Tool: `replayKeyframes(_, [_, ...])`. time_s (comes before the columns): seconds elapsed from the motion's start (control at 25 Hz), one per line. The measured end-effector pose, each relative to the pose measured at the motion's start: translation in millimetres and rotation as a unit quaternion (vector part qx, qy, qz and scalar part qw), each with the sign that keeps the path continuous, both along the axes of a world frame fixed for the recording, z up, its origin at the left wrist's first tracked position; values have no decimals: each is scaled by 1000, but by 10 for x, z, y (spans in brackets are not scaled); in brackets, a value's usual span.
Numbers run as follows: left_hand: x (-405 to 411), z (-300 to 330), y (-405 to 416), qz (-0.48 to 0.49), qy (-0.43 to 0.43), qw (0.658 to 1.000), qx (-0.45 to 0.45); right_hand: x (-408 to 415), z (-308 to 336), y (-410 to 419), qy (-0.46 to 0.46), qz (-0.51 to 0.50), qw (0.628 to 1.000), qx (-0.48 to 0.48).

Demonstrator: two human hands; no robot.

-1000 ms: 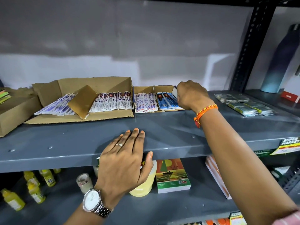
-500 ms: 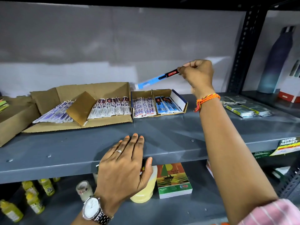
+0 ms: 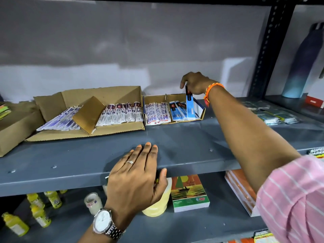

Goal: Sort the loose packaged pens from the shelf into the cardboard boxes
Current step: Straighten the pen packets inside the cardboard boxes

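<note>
My right hand grips the top of a blue packaged pen and holds it upright in the right compartment of the small cardboard box. Other blue pen packs lie in that compartment, and white ones fill the left compartment. A large open cardboard box to the left holds two rows of white and purple pen packs, split by a cardboard flap. My left hand rests flat on the front edge of the grey shelf, holding nothing.
Green packaged items lie loose on the shelf at the right. A closed cardboard box sits at far left. A dark upright post and a bottle stand at right. The lower shelf holds yellow bottles, tape, and notebooks.
My right hand lifted a blue packaged pen out above the small box, then brought it back down, standing it upright in the right compartment. My left hand stayed on the shelf edge.
</note>
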State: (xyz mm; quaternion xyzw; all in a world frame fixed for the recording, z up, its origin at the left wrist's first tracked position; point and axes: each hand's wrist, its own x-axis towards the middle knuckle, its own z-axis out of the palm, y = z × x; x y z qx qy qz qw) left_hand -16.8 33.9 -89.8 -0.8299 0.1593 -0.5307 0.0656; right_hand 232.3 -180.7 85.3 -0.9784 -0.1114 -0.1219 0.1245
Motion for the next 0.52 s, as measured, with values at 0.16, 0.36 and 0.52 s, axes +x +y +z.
replayKeyframes(0.16, [-1,-6,-2,-2,2,1000,-1,72,-148,76,-27,15,994,-102])
replayKeyframes(0.36, [-5,-7,-6,3,1,1000,1,-209,-42,56,-61,-41,992,-103])
replayKeyframes(0.52, [-14,-5,2,6,10,1000,6,-706,-112,50,18,-7,995,-94])
